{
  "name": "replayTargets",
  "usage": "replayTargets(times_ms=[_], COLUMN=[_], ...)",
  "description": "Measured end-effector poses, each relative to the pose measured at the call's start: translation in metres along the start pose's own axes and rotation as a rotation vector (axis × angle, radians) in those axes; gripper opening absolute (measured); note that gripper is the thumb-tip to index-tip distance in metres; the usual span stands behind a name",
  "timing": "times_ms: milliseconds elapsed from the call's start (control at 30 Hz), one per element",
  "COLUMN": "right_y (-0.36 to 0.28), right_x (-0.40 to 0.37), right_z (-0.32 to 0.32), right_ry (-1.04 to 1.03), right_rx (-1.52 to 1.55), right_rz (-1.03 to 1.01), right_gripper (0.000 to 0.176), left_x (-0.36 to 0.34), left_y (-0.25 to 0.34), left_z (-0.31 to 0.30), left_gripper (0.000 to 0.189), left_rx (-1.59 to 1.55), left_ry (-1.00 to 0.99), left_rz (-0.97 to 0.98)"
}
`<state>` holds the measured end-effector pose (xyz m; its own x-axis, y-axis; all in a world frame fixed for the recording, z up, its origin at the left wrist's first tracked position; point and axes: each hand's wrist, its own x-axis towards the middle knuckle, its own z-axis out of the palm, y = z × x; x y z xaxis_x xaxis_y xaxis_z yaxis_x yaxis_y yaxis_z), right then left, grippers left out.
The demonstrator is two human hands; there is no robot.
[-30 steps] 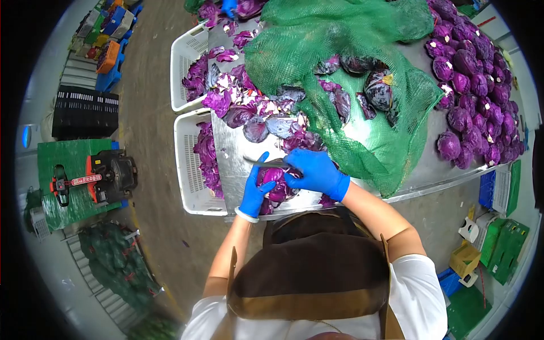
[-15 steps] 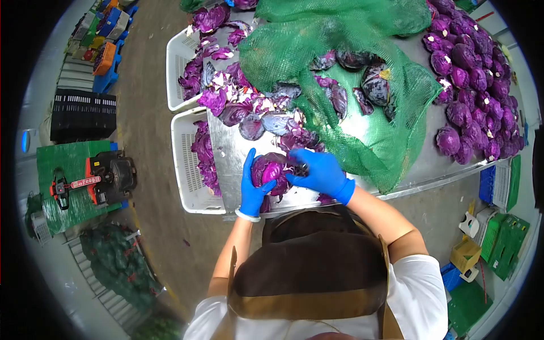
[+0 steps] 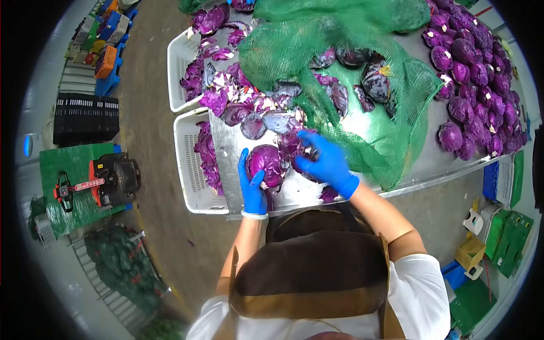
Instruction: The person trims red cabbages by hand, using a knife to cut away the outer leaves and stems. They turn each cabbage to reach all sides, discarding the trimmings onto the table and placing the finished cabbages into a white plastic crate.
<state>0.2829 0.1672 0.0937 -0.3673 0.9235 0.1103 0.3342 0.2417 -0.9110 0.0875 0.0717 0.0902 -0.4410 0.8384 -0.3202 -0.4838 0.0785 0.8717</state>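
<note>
Red cabbage (image 3: pixel 266 164), cupped by left hand (image 3: pixel 251 187); right hand (image 3: pixel 324 162) just beside

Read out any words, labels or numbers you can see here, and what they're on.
No text can be read.
The white label strip on the machine: too small and blurred.
The white marks on the black crate: too small to read.
Red cabbage in the left hand: none.
</note>
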Motion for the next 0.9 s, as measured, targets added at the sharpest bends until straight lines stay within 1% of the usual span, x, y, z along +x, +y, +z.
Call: replayTargets(times_ms=[33,67,133,167,267,300,367,400,467,500,600,633,700,733,767,800,900], right_y=[-0.022,-0.032,-0.031,-0.029,-0.002,0.001,0.043,0.056,0.041,0.03,-0.027,-0.034,-0.042,-0.042,-0.041,-0.04,-0.032], right_x=[0.002,0.004,0.001,0.001,0.0,-0.003,-0.002,-0.002,0.0,-0.004,0.003,0.006,0.01,0.013,0.016,0.017,0.011], right_z=[0.005,0.008,0.015,0.019,0.027,0.025,0.008,0.003,-0.006,-0.011,0.004,0.006,0.01,0.008,0.004,0.003,0.009], right_ry=[0.001,-0.001,-0.107,-0.158,-0.142,-0.077,-0.032,-0.014,-0.04,-0.053,0.022,0.008,-0.02,-0.059,-0.101,-0.145,-0.083], right_rx=[0.018,0.04,-0.06,-0.108,0.04,0.08,-0.048,-0.111,-0.006,0.05,0.081,0.073,0.067,0.059,0.05,0.04,-0.077], right_rz=[-0.098,-0.192,-0.127,-0.097,-0.118,-0.066,0.103,0.191,0.203,0.218,-0.108,-0.078,-0.014,-0.002,0.014,0.032,-0.023], right_gripper=[0.034,0.03,0.032,0.032,0.033,0.03,0.029,0.028,0.03,0.031,0.034,0.033,0.031,0.031,0.03,0.03,0.029], left_x=[0.007,0.008,0.001,0.0,-0.003,-0.002,0.002,0.004,0.02,0.021,0.011,0.012,0.006,0.004,0.004,0.005,0.011], left_y=[-0.012,-0.013,-0.014,-0.013,-0.011,-0.01,-0.014,-0.016,-0.02,-0.024,-0.003,-0.003,0.007,0.011,0.013,0.015,0.017], left_z=[-0.009,-0.005,0.001,0.004,0.009,0.008,0.003,-0.008,-0.033,-0.038,-0.003,0.0,0.008,0.011,0.009,0.005,-0.003], left_gripper=[0.078,0.079,0.079,0.08,0.071,0.069,0.065,0.066,0.066,0.072,0.083,0.093,0.097,0.099,0.105,0.107,0.111], left_rx=[0.112,0.104,0.104,0.13,0.294,0.171,-0.082,-0.216,-0.486,-0.431,-0.155,-0.09,-0.011,0.03,0.075,0.157,0.367], left_ry=[0.006,0.001,0.006,0.035,0.061,0.093,0.159,0.125,0.049,0.038,-0.058,-0.076,-0.115,-0.131,-0.13,-0.141,-0.179], left_rz=[0.048,0.058,0.065,0.1,0.192,0.138,0.03,-0.071,-0.266,-0.245,-0.028,0.02,0.079,0.105,0.134,0.161,0.246])
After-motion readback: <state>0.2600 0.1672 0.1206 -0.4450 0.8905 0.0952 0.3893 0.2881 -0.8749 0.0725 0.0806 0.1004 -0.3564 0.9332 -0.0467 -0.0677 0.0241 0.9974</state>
